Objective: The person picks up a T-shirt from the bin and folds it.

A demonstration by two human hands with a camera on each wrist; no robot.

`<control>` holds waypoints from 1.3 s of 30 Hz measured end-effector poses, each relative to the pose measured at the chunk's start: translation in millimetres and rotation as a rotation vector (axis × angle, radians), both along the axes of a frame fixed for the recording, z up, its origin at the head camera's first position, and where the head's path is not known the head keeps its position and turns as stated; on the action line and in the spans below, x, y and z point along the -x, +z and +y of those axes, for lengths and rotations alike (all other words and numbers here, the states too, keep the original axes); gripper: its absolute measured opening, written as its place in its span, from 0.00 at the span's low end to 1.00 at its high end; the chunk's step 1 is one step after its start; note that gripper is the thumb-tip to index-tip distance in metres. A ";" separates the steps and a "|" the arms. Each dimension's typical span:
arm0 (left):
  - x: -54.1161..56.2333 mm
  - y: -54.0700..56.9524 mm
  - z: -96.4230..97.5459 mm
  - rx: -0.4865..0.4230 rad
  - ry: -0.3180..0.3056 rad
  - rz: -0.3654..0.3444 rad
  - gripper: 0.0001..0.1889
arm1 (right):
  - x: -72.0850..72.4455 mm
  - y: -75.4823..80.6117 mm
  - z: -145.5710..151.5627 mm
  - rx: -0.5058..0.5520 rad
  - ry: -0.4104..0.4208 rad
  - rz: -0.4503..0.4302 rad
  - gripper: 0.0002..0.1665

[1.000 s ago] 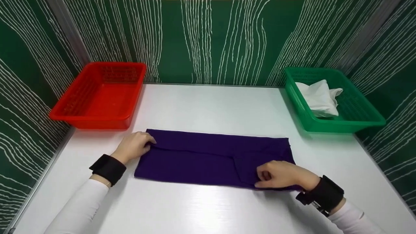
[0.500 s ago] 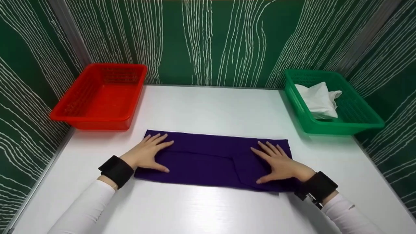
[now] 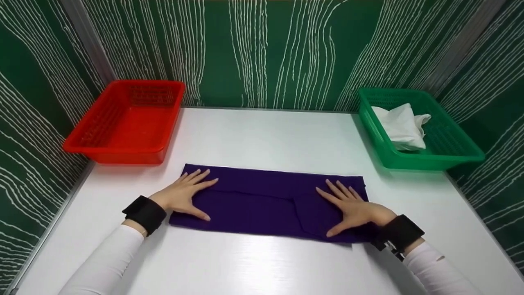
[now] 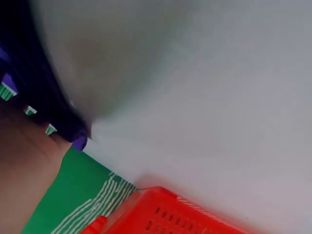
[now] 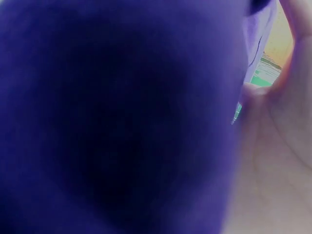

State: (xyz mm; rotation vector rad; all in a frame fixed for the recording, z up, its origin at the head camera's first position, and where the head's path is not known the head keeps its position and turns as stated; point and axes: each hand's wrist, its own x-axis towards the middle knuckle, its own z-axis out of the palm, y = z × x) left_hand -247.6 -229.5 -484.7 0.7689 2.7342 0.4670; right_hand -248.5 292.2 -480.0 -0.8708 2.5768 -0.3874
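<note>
A dark purple cloth point(image 3: 254, 213), folded into a long flat strip, lies across the table; whether it is a garment cannot be told. My left hand point(image 3: 182, 196) rests on its left end, fingers spread and thumb pointing toward the near edge. On the right end my right hand point(image 3: 354, 209) lies the same way, over a layer with a slanted fold line. Close up in the left wrist view are the cloth's edge point(image 4: 44, 92) and part of the left hand point(image 4: 29, 161). Blurred purple cloth point(image 5: 122, 112) fills most of the right wrist view, beside the right palm point(image 5: 273, 156).
At the back left of the white table point(image 3: 262, 135) stands a red basket point(image 3: 123, 156) with nothing seen inside. A green basket point(image 3: 438, 162) at the back right holds a crumpled white cloth point(image 3: 403, 127). Green walls point(image 3: 282, 53) with white lines enclose the back and sides.
The left fingers were bent at the cloth's left edge and the right fingers curled near its lower right; both hands have since spread flat on it. The cloth has barely moved.
</note>
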 end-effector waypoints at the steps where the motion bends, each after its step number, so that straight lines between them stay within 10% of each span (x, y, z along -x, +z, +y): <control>1: 0.3 -0.7 -0.3 -0.002 -0.002 0.004 0.60 | 0.2 -0.3 0.2 -0.005 -0.004 -0.003 0.77; 15: -15.8 -9.6 -13.1 0.012 -0.012 0.056 0.60 | 25.3 2.3 3.6 0.002 0.050 -0.084 0.78; 23: -41.1 -10.2 4.2 0.050 0.034 0.175 0.60 | 57.9 29.8 -3.0 -0.208 0.052 -0.083 0.78; 31: -76.0 2.4 53.1 0.255 0.119 0.281 0.63 | 87.7 57.6 -33.2 -0.482 -0.056 -0.018 0.75; 39: -109.7 7.7 99.0 0.586 0.178 0.358 0.68 | 87.1 65.6 -58.9 -0.430 -0.088 0.229 0.67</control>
